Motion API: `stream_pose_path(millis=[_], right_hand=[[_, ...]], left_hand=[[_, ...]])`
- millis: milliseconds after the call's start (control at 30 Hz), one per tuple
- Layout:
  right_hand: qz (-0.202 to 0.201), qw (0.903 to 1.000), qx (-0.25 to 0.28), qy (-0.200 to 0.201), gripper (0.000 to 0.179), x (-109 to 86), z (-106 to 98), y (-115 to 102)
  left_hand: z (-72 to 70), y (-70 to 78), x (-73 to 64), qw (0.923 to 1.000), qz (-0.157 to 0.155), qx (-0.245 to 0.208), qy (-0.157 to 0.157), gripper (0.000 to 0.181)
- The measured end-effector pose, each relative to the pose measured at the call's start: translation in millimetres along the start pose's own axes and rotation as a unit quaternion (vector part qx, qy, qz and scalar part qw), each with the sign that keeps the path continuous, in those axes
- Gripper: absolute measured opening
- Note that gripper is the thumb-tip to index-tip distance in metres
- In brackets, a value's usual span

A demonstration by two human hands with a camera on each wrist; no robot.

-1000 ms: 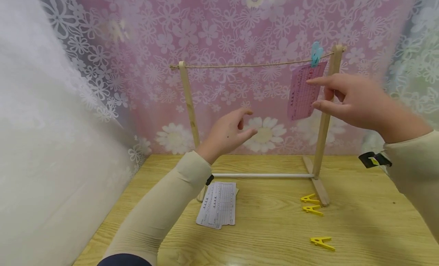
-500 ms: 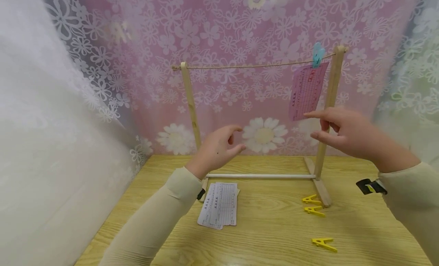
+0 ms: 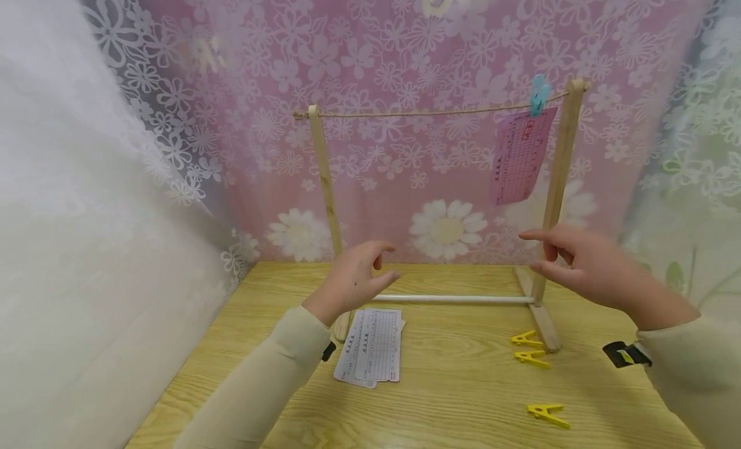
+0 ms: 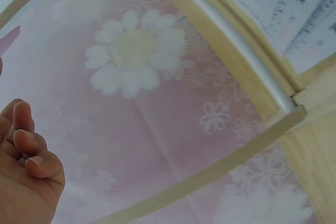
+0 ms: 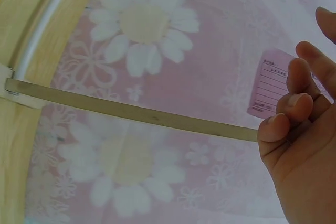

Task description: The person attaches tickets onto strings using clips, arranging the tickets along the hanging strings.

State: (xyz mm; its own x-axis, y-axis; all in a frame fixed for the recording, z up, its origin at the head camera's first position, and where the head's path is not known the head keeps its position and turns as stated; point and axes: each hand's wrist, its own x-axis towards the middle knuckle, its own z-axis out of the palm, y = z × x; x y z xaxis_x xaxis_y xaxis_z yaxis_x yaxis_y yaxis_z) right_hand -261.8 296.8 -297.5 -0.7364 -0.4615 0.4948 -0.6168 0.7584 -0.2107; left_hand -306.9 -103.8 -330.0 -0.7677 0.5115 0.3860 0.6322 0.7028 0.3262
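A pink printed slip (image 3: 523, 156) hangs from a twine line (image 3: 417, 112) under a blue clothespin (image 3: 539, 95), close to the right post of a wooden rack (image 3: 560, 179). Below the slip, my right hand (image 3: 587, 265) hovers in the air with thumb and forefinger apart, holding nothing. My left hand (image 3: 353, 278) is raised in front of the left post, its thumb and forefinger also parted around nothing. Under it, white printed slips (image 3: 370, 347) lie overlapping on the table. Both wrist views show loosely bent fingers with nothing in them.
Several yellow clothespins (image 3: 544, 413) lie on the wooden table (image 3: 451, 384) at the right, two of them by the rack's foot. A white rod (image 3: 451, 299) joins the rack's feet low down. Flowered curtain (image 3: 393, 56) closes off the back.
Both hands have come down; the right one has left the front of the pink slip, and the left has also drifted left. The pink slip still hangs by its blue clothespin.
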Motion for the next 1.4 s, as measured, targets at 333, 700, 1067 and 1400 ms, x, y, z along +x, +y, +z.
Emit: stream_pose_path(millis=[333, 700, 1067, 1400], right_hand=[[0.024, 0.9994, 0.024, -0.008, 0.044, -24.3, 19.5, 13.4], [0.061, 0.9966, 0.049, -0.026, 0.043, -62.6, 46.9, 33.6], [0.109, 0.9864, 0.089, -0.085, 0.044, -95.7, 78.6, 48.5], [0.143, 0.9716, 0.119, -0.146, 0.044, -110.6, 96.1, 54.2]], left_hand=[[23.1, -25.9, -20.7, 0.998, -0.058, -0.003, -0.027, 0.053], [52.0, -53.6, -44.8, 0.99, -0.124, -0.042, -0.052, 0.053], [76.1, -70.3, -54.8, 0.9788, -0.167, -0.045, -0.109, 0.052], [85.6, -82.4, -48.4, 0.9768, -0.153, -0.007, -0.15, 0.055]])
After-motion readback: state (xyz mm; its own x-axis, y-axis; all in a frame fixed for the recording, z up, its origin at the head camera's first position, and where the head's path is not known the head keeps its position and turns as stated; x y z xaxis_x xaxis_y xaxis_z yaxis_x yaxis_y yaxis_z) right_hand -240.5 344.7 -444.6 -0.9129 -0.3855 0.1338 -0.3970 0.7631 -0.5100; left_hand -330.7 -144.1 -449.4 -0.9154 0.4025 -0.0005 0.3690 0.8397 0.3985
